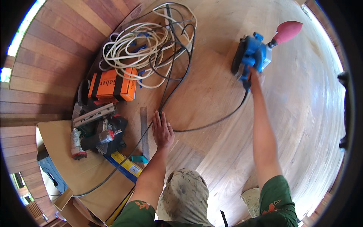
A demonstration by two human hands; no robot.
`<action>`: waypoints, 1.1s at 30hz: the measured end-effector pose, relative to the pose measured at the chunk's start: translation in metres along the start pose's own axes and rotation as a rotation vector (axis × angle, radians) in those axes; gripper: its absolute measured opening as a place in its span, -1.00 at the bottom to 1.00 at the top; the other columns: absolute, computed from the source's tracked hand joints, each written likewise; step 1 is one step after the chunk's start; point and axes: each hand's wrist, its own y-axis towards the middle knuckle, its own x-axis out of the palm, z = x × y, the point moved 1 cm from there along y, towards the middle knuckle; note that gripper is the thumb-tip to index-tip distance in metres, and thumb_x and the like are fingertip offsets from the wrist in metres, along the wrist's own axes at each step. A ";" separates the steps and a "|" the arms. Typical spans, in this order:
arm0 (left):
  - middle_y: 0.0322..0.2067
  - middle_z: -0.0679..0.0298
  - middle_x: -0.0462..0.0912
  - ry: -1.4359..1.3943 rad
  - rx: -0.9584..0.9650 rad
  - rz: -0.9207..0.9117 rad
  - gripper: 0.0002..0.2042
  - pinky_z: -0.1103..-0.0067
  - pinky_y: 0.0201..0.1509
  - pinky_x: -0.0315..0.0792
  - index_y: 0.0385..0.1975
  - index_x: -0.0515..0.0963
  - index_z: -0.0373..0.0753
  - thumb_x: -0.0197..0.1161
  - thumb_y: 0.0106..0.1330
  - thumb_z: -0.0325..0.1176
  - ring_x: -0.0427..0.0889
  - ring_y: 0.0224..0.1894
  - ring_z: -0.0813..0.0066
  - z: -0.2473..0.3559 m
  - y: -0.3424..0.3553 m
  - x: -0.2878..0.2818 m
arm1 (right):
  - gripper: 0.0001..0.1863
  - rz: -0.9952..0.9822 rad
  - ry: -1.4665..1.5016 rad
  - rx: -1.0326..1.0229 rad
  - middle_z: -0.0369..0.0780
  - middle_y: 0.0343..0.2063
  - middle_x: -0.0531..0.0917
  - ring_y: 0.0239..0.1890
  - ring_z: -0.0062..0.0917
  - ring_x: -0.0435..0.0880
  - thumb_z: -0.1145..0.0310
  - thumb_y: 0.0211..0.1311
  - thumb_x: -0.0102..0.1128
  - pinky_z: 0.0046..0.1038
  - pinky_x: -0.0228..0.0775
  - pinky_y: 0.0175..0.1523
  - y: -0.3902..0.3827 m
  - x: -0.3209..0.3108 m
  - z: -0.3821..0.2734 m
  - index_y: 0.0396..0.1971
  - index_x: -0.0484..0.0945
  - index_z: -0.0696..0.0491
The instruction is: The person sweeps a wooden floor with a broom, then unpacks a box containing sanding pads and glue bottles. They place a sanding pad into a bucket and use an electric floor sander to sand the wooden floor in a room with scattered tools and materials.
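Note:
My right hand (255, 78) is closed on the rear handle of a blue belt sander (254, 53). The sander rests on the wooden floor (211, 87), and a pinkish-red dust bag (288, 31) sticks out from its far right side. From the handle end, a black power cord (223, 121) curves left across the boards toward my left hand (163, 131). That hand lies palm down with its fingers stretched out, fingertips at the black cord where strands meet. Just left of it lies a try square (144, 126) with a metal blade and teal handle.
A tangle of cream hose (138, 49) and black cord spreads at the far left. Beside it are an orange box (113, 85) with black bands and pneumatic nail guns (94, 130). Cardboard (75, 162) sits at near left. My knee (184, 196) is close in front.

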 end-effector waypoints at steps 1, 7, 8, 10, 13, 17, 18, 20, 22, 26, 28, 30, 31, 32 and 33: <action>0.60 -0.07 0.03 0.008 -0.017 -0.005 -0.39 0.10 0.59 0.12 0.55 0.17 -0.25 0.01 0.53 -0.26 0.09 0.60 -0.13 0.000 0.000 -0.001 | -0.70 -0.007 0.028 0.040 -0.30 -0.69 0.54 -0.69 -0.55 0.48 0.19 0.14 0.49 -0.40 0.31 -0.55 0.023 0.006 -0.004 -0.59 0.55 -0.02; 0.60 -0.07 0.04 0.003 0.018 0.032 -0.40 0.11 0.60 0.10 0.56 0.16 -0.24 -0.02 0.53 -0.29 0.10 0.59 -0.12 0.003 0.002 0.001 | -0.71 0.034 0.180 0.041 -0.32 -0.65 0.53 -0.68 -0.59 0.50 0.31 0.11 0.56 -0.43 0.41 -0.56 0.071 0.015 -0.004 -0.51 0.52 -0.05; 0.60 -0.06 0.04 0.014 0.022 0.032 -0.39 0.11 0.59 0.10 0.57 0.16 -0.23 -0.02 0.53 -0.29 0.10 0.59 -0.13 0.003 0.003 0.002 | -0.71 0.002 0.198 0.024 -0.32 -0.66 0.53 -0.68 -0.59 0.50 0.30 0.11 0.56 -0.43 0.41 -0.56 0.066 0.013 -0.003 -0.51 0.52 -0.05; 0.60 -0.05 0.04 0.032 0.025 0.027 -0.40 0.10 0.59 0.11 0.57 0.16 -0.23 -0.04 0.53 -0.29 0.11 0.59 -0.13 0.005 0.004 0.003 | -0.72 -0.012 0.190 0.014 -0.32 -0.67 0.54 -0.68 -0.59 0.50 0.30 0.11 0.54 -0.43 0.39 -0.56 0.047 0.006 0.000 -0.55 0.52 -0.05; 0.60 -0.05 0.05 0.054 0.025 0.018 -0.41 0.12 0.59 0.12 0.57 0.16 -0.23 -0.06 0.54 -0.30 0.12 0.59 -0.12 0.007 0.004 0.002 | -0.70 -0.004 0.132 0.028 -0.32 -0.72 0.53 -0.69 -0.59 0.49 0.28 0.13 0.50 -0.44 0.33 -0.56 0.001 -0.003 -0.002 -0.63 0.51 -0.03; 0.59 -0.05 0.05 0.059 0.039 0.019 -0.41 0.12 0.57 0.16 0.57 0.14 -0.24 -0.06 0.54 -0.32 0.12 0.59 -0.11 0.009 0.003 0.000 | -0.69 -0.013 0.128 0.012 -0.35 -0.73 0.50 -0.70 -0.63 0.45 0.27 0.17 0.49 -0.44 0.25 -0.56 -0.079 -0.016 -0.001 -0.61 0.51 0.00; 0.59 -0.05 0.05 0.058 0.043 0.022 -0.41 0.11 0.56 0.16 0.57 0.14 -0.24 -0.05 0.54 -0.32 0.12 0.59 -0.11 0.010 0.003 0.000 | -0.70 -0.013 0.113 0.053 -0.36 -0.72 0.50 -0.70 -0.64 0.44 0.27 0.18 0.50 -0.45 0.24 -0.56 -0.100 -0.020 0.001 -0.58 0.52 0.00; 0.59 -0.06 0.05 0.053 0.041 0.022 -0.41 0.11 0.57 0.16 0.57 0.14 -0.24 -0.05 0.54 -0.33 0.11 0.59 -0.11 0.010 0.003 0.000 | -0.72 0.001 0.123 0.102 -0.37 -0.69 0.51 -0.68 -0.66 0.43 0.27 0.19 0.51 -0.47 0.22 -0.55 -0.144 -0.024 0.011 -0.51 0.55 0.01; 0.59 -0.06 0.04 0.042 0.032 0.012 -0.41 0.11 0.58 0.15 0.57 0.14 -0.24 -0.05 0.54 -0.33 0.10 0.60 -0.12 0.009 0.003 0.001 | -0.75 0.024 0.121 0.149 -0.38 -0.66 0.52 -0.64 -0.69 0.42 0.27 0.19 0.53 -0.48 0.22 -0.52 -0.193 -0.025 0.025 -0.45 0.58 0.02; 0.60 -0.06 0.04 0.035 0.046 0.019 -0.41 0.10 0.59 0.12 0.57 0.15 -0.25 -0.04 0.54 -0.34 0.08 0.60 -0.13 0.008 0.003 0.003 | -0.74 0.029 0.086 0.197 -0.35 -0.55 0.56 -0.49 -0.68 0.45 0.26 0.25 0.52 -0.46 0.30 -0.38 -0.303 -0.031 0.049 -0.35 0.60 0.07; 0.59 -0.07 0.05 0.038 0.051 0.033 -0.41 0.10 0.58 0.12 0.57 0.16 -0.25 -0.04 0.54 -0.35 0.09 0.60 -0.14 0.007 0.003 0.004 | -0.76 0.047 0.091 0.152 -0.38 -0.55 0.55 -0.53 -0.71 0.46 0.31 0.27 0.52 -0.50 0.29 -0.42 -0.359 -0.035 0.055 -0.33 0.58 0.05; 0.59 -0.06 0.05 0.034 0.049 0.024 -0.41 0.10 0.59 0.11 0.56 0.17 -0.26 -0.03 0.53 -0.35 0.09 0.60 -0.13 0.006 0.004 0.005 | -0.76 0.062 0.109 0.150 -0.42 -0.59 0.52 -0.59 -0.76 0.44 0.37 0.28 0.53 -0.56 0.26 -0.48 -0.408 -0.041 0.054 -0.33 0.56 0.02; 0.59 -0.06 0.05 0.021 0.053 0.033 -0.41 0.10 0.60 0.10 0.56 0.18 -0.27 -0.03 0.53 -0.35 0.08 0.60 -0.13 0.005 0.004 0.006 | -0.77 0.059 0.100 0.161 -0.42 -0.58 0.52 -0.59 -0.76 0.44 0.39 0.29 0.53 -0.56 0.28 -0.47 -0.426 -0.044 0.053 -0.32 0.56 0.03; 0.59 -0.06 0.05 0.036 0.048 0.028 -0.41 0.10 0.60 0.10 0.56 0.18 -0.27 -0.03 0.53 -0.34 0.08 0.60 -0.12 0.005 0.004 0.007 | -0.77 0.053 0.079 0.199 -0.37 -0.55 0.56 -0.53 -0.72 0.47 0.37 0.29 0.52 -0.52 0.31 -0.41 -0.440 -0.048 0.051 -0.29 0.57 0.06; 0.59 -0.06 0.05 0.042 0.049 0.033 -0.41 0.10 0.60 0.09 0.56 0.18 -0.27 -0.03 0.53 -0.33 0.08 0.60 -0.12 0.004 0.005 0.008 | -0.77 0.046 0.058 0.240 -0.33 -0.52 0.59 -0.47 -0.67 0.50 0.35 0.29 0.50 -0.48 0.34 -0.35 -0.451 -0.052 0.048 -0.27 0.59 0.10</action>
